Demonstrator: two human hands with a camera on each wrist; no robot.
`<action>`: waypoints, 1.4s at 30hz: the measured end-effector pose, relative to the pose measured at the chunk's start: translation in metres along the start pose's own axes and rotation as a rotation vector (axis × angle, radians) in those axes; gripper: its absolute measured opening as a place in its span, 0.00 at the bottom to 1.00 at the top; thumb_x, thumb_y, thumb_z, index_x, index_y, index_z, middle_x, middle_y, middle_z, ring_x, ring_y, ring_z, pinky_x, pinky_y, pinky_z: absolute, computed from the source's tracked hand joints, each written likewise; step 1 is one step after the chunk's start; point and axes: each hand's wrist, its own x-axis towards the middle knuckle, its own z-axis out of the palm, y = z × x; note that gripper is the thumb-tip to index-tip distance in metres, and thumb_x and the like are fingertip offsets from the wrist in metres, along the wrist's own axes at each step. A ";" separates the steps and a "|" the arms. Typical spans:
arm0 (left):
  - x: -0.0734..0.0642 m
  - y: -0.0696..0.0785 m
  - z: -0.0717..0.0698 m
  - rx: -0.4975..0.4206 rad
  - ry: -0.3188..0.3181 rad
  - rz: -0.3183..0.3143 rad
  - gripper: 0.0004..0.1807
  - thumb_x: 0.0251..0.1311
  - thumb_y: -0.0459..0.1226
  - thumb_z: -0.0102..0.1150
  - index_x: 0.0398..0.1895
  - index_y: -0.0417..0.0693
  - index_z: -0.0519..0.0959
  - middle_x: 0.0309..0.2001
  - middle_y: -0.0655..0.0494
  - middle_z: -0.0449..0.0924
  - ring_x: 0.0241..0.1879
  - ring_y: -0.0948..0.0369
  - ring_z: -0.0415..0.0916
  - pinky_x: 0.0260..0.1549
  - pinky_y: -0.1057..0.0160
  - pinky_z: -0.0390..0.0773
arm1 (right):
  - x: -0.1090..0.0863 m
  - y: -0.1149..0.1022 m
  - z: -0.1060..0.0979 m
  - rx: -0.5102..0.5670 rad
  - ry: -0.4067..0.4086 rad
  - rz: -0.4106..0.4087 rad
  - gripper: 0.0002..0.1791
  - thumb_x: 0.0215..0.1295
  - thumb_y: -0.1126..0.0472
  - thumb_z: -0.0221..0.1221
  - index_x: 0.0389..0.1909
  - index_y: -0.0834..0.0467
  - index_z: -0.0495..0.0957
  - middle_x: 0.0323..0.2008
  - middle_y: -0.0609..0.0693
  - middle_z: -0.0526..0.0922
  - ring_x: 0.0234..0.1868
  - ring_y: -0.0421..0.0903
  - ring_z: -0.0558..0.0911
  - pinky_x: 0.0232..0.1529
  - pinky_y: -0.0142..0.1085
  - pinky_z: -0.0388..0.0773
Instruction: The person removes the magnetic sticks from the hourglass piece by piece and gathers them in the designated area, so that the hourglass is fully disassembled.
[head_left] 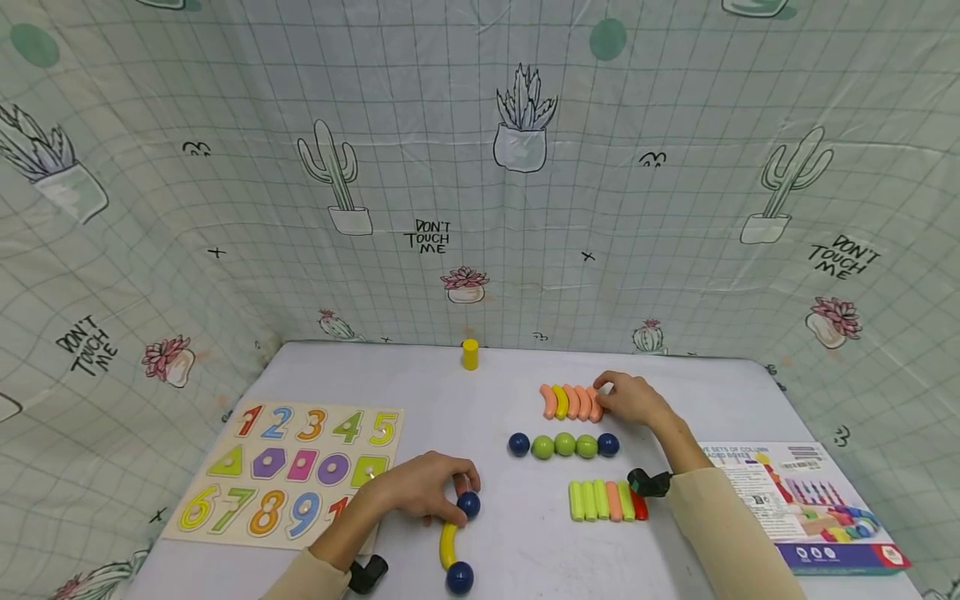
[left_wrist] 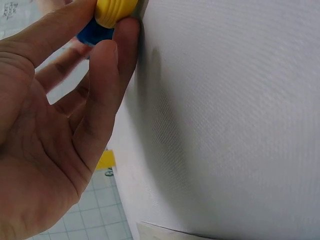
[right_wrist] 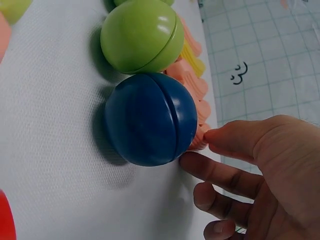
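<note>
My left hand (head_left: 427,486) pinches a dark blue ball (head_left: 468,504) between thumb and fingers, low in the middle of the table. A yellow curved piece (head_left: 447,546) touches this ball, and a second blue ball (head_left: 460,577) lies at its near end. In the left wrist view the yellow ridged piece (left_wrist: 115,11) partly covers the ball. Farther right, my right hand (head_left: 632,400) pinches the end pink curved piece (head_left: 596,404) of a row with one yellow piece (head_left: 560,402) in it. In the right wrist view a blue ball (right_wrist: 150,120) partly hides that row.
Green balls (head_left: 565,444) with a blue ball at each end form a row before the right hand. Nearer lie green, pink and red sticks (head_left: 602,501). A number board (head_left: 300,442) is at left, a printed box (head_left: 802,500) at right, a yellow cylinder (head_left: 470,355) at back.
</note>
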 end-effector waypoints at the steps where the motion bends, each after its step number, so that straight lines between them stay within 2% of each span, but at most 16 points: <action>1: 0.000 0.000 0.000 0.002 -0.003 -0.002 0.19 0.55 0.38 0.75 0.50 0.58 0.81 0.38 0.64 0.75 0.18 0.65 0.72 0.19 0.67 0.77 | 0.000 0.000 0.000 0.000 0.004 0.002 0.18 0.71 0.58 0.55 0.58 0.61 0.77 0.37 0.55 0.83 0.34 0.49 0.78 0.35 0.42 0.75; 4: 0.000 0.001 0.000 0.016 -0.008 -0.005 0.20 0.57 0.39 0.73 0.53 0.58 0.82 0.39 0.64 0.75 0.17 0.65 0.71 0.19 0.68 0.76 | -0.001 0.001 -0.001 -0.012 0.029 0.006 0.19 0.71 0.57 0.55 0.58 0.61 0.76 0.39 0.56 0.83 0.36 0.49 0.79 0.36 0.44 0.76; 11: 0.000 0.001 -0.001 0.031 0.016 -0.010 0.19 0.57 0.40 0.74 0.52 0.56 0.82 0.39 0.64 0.75 0.18 0.66 0.72 0.19 0.67 0.77 | -0.003 -0.003 -0.002 -0.023 0.098 0.009 0.19 0.72 0.55 0.56 0.58 0.60 0.77 0.42 0.57 0.85 0.38 0.49 0.82 0.39 0.47 0.78; 16: 0.001 0.000 0.000 0.030 0.033 0.008 0.22 0.56 0.39 0.74 0.54 0.53 0.80 0.41 0.63 0.75 0.18 0.65 0.74 0.19 0.65 0.78 | -0.006 -0.012 -0.004 -0.023 0.121 -0.007 0.19 0.73 0.54 0.57 0.59 0.59 0.77 0.42 0.56 0.84 0.36 0.48 0.81 0.35 0.43 0.77; 21: 0.004 -0.001 -0.001 0.032 0.055 0.013 0.25 0.56 0.37 0.74 0.57 0.52 0.77 0.42 0.64 0.76 0.20 0.66 0.75 0.20 0.65 0.78 | -0.011 -0.025 -0.005 0.001 0.142 -0.067 0.20 0.73 0.55 0.57 0.60 0.59 0.77 0.40 0.53 0.84 0.32 0.46 0.78 0.33 0.40 0.74; 28: 0.009 -0.004 -0.002 0.047 0.072 0.053 0.27 0.55 0.36 0.74 0.59 0.52 0.76 0.44 0.65 0.79 0.30 0.69 0.75 0.32 0.70 0.77 | -0.028 -0.058 0.001 0.072 0.122 -0.174 0.18 0.74 0.56 0.56 0.61 0.56 0.76 0.41 0.52 0.84 0.26 0.44 0.77 0.30 0.38 0.73; 32: 0.008 -0.004 -0.001 0.042 0.073 0.062 0.27 0.55 0.36 0.74 0.59 0.51 0.76 0.44 0.64 0.79 0.30 0.69 0.76 0.33 0.70 0.77 | -0.039 -0.078 0.012 0.063 0.128 -0.299 0.16 0.74 0.56 0.57 0.58 0.56 0.78 0.38 0.49 0.85 0.27 0.41 0.78 0.31 0.38 0.75; 35: 0.005 -0.005 -0.003 0.050 0.072 0.062 0.27 0.54 0.36 0.75 0.58 0.50 0.76 0.41 0.61 0.79 0.29 0.68 0.75 0.33 0.69 0.76 | -0.047 -0.092 0.023 0.009 0.127 -0.367 0.15 0.73 0.56 0.59 0.55 0.55 0.80 0.35 0.45 0.85 0.28 0.38 0.76 0.32 0.36 0.75; 42: 0.000 -0.009 -0.006 0.062 0.056 0.036 0.23 0.55 0.37 0.75 0.52 0.53 0.77 0.33 0.61 0.79 0.28 0.67 0.73 0.31 0.69 0.73 | -0.064 -0.115 0.047 -0.013 0.071 -0.402 0.14 0.70 0.56 0.63 0.54 0.53 0.82 0.35 0.40 0.84 0.23 0.36 0.73 0.24 0.31 0.70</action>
